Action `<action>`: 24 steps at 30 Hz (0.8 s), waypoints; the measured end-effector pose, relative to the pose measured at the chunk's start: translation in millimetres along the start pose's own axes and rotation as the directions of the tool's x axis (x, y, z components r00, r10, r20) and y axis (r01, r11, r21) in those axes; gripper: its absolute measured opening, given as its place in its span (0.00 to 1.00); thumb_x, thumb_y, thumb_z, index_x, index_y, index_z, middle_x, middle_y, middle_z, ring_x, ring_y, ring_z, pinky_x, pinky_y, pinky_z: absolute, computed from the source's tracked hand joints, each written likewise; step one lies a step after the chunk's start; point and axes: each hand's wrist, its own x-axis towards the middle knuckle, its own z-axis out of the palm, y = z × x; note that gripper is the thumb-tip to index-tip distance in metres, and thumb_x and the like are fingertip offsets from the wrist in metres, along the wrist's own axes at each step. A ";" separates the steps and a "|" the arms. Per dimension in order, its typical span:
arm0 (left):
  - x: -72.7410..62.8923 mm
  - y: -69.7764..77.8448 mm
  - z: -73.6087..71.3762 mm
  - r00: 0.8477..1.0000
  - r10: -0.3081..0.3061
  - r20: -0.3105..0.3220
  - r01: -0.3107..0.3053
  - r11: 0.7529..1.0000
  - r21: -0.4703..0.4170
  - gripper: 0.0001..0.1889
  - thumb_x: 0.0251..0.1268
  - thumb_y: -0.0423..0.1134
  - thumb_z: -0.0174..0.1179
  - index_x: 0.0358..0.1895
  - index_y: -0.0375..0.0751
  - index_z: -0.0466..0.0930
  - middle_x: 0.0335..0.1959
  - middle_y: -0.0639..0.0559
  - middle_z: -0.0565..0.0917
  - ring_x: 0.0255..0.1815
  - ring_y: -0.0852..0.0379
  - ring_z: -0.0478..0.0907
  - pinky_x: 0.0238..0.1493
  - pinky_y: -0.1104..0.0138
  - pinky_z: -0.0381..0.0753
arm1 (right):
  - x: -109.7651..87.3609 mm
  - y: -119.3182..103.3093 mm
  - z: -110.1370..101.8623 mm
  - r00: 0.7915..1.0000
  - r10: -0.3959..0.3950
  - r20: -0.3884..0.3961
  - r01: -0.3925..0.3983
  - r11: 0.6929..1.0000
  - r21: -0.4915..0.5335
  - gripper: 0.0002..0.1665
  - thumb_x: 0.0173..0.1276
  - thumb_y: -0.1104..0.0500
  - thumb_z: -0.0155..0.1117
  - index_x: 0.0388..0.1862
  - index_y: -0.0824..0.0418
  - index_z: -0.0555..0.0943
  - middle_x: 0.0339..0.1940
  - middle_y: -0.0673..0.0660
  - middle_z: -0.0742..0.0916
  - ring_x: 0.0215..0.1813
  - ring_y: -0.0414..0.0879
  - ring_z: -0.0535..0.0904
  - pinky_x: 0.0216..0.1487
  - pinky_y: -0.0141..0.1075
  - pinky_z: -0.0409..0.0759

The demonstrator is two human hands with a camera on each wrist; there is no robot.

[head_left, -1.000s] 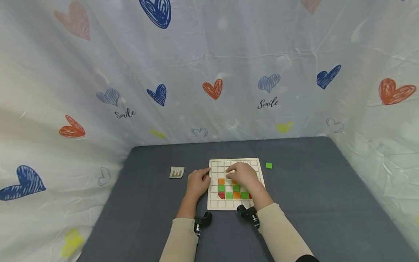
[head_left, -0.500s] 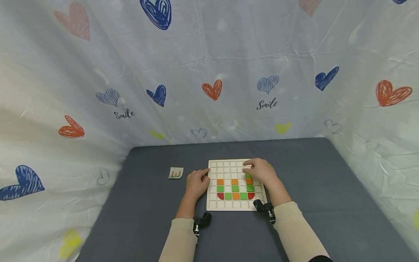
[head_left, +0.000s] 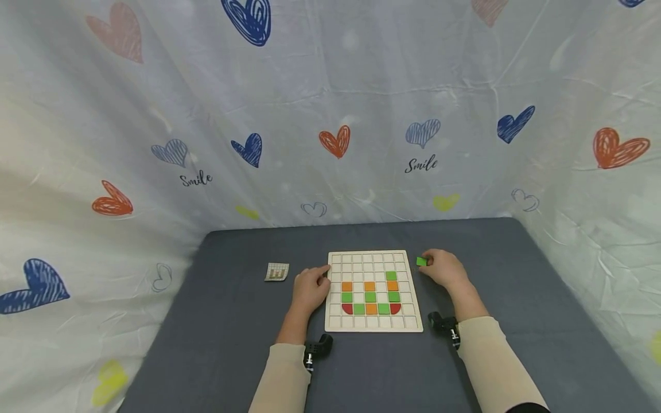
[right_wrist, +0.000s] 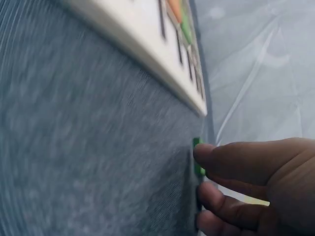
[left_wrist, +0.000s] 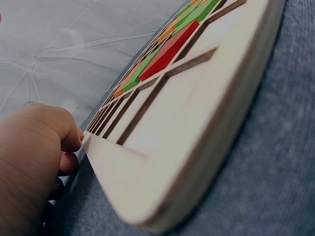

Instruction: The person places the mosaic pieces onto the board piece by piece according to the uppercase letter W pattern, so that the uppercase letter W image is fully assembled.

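A pale wooden grid board lies on the table with green, orange and red tiles set in its cells. My right hand is beyond the board's far right corner. Its thumb and fingers pinch a small green square tile, low over the tabletop; in the right wrist view the thumb covers part of this green tile. On the opposite side, my left hand touches the board's left edge with the index finger extended. The left wrist view has this hand at the board's rim, its other fingers partly hidden.
A small pattern card lies left of the board. The dark grey tabletop extends around everything. Behind it hangs a pale curtain printed with hearts.
My right hand has moved right, from over the board to the green tile beyond it, and now pinches that tile. The left hand has stayed at the board's left edge.
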 end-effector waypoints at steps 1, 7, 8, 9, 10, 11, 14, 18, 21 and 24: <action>0.2 -0.3 -0.2 1.000 0.000 0.000 0.000 1.000 0.001 0.23 0.67 0.35 0.53 0.62 0.45 0.86 0.16 0.58 0.67 0.22 0.57 0.61 0.38 0.60 0.62 | 1.0 2.5 0.3 1.000 0.016 -0.004 -0.016 1.000 -0.013 0.27 0.68 0.57 0.71 0.61 0.71 0.81 0.42 0.63 0.85 0.38 0.54 0.80 0.41 0.49 0.77; 0.8 -1.8 0.7 1.000 0.000 -0.003 0.000 1.000 0.002 0.23 0.67 0.35 0.53 0.62 0.46 0.86 0.15 0.58 0.66 0.21 0.56 0.60 0.38 0.60 0.62 | 6.3 9.5 1.3 0.998 0.066 -0.009 -0.067 0.997 -0.042 0.22 0.68 0.58 0.69 0.56 0.71 0.84 0.44 0.65 0.86 0.40 0.55 0.82 0.43 0.52 0.78; 0.9 -1.5 0.9 1.000 0.001 -0.005 -0.001 1.000 0.002 0.23 0.67 0.35 0.53 0.62 0.46 0.86 0.15 0.58 0.66 0.21 0.56 0.60 0.38 0.59 0.62 | 6.7 9.9 1.3 0.998 0.068 -0.010 -0.068 0.997 -0.040 0.21 0.69 0.58 0.69 0.56 0.70 0.84 0.43 0.65 0.86 0.40 0.55 0.82 0.43 0.52 0.77; 0.9 -1.4 1.0 1.000 0.001 -0.006 -0.001 1.000 0.003 0.23 0.67 0.35 0.53 0.62 0.45 0.86 0.14 0.58 0.66 0.21 0.56 0.60 0.38 0.60 0.62 | 7.0 10.3 1.1 0.998 0.068 -0.012 -0.069 0.997 -0.039 0.21 0.69 0.58 0.69 0.55 0.70 0.84 0.43 0.65 0.87 0.40 0.55 0.82 0.43 0.52 0.77; 0.7 -1.0 1.0 1.000 0.000 -0.006 0.000 1.000 0.003 0.23 0.67 0.35 0.53 0.62 0.46 0.86 0.14 0.58 0.66 0.21 0.56 0.60 0.38 0.60 0.62 | 7.0 10.7 1.0 0.998 0.068 -0.013 -0.069 0.997 -0.038 0.21 0.68 0.58 0.69 0.55 0.70 0.85 0.43 0.65 0.87 0.40 0.55 0.82 0.43 0.52 0.77; 0.7 -0.7 0.8 1.000 0.002 -0.006 -0.001 1.000 0.002 0.22 0.67 0.35 0.53 0.62 0.45 0.86 0.14 0.58 0.66 0.21 0.56 0.59 0.38 0.60 0.62 | 7.2 10.9 0.8 0.998 0.069 -0.014 -0.070 0.997 -0.037 0.21 0.68 0.58 0.69 0.55 0.70 0.85 0.43 0.64 0.87 0.40 0.55 0.82 0.43 0.52 0.77; 0.6 0.2 -0.6 1.000 0.005 -0.003 -0.005 1.000 0.000 0.22 0.67 0.35 0.53 0.62 0.45 0.86 0.14 0.58 0.66 0.21 0.57 0.59 0.38 0.60 0.61 | 6.8 11.7 0.6 0.998 0.067 -0.020 -0.068 0.997 -0.030 0.21 0.68 0.57 0.70 0.55 0.69 0.85 0.43 0.63 0.86 0.39 0.55 0.82 0.42 0.51 0.77; -0.5 -0.2 -2.4 1.000 0.012 0.003 -0.012 1.000 -0.015 0.23 0.67 0.34 0.53 0.62 0.44 0.85 0.14 0.58 0.66 0.21 0.56 0.58 0.38 0.60 0.61 | 5.7 12.7 -0.4 0.997 0.063 -0.033 -0.064 0.998 -0.029 0.21 0.68 0.57 0.69 0.56 0.68 0.85 0.40 0.61 0.86 0.36 0.52 0.80 0.39 0.48 0.76; -0.3 -0.4 -2.3 1.000 0.009 0.009 -0.009 1.000 -0.022 0.23 0.67 0.34 0.53 0.63 0.44 0.85 0.15 0.57 0.66 0.21 0.56 0.58 0.39 0.60 0.61 | 4.4 13.0 -2.6 0.997 0.058 -0.045 -0.059 0.998 -0.020 0.21 0.68 0.57 0.69 0.56 0.68 0.85 0.39 0.60 0.86 0.35 0.51 0.80 0.37 0.47 0.76; 0.2 -0.3 -1.7 1.000 0.006 0.009 -0.005 1.000 -0.017 0.23 0.67 0.34 0.53 0.62 0.44 0.85 0.15 0.57 0.66 0.21 0.57 0.58 0.39 0.59 0.62 | 3.3 11.7 -5.4 0.998 0.039 -0.056 -0.040 0.999 -0.017 0.21 0.68 0.57 0.69 0.55 0.67 0.86 0.38 0.58 0.86 0.34 0.50 0.79 0.35 0.45 0.74</action>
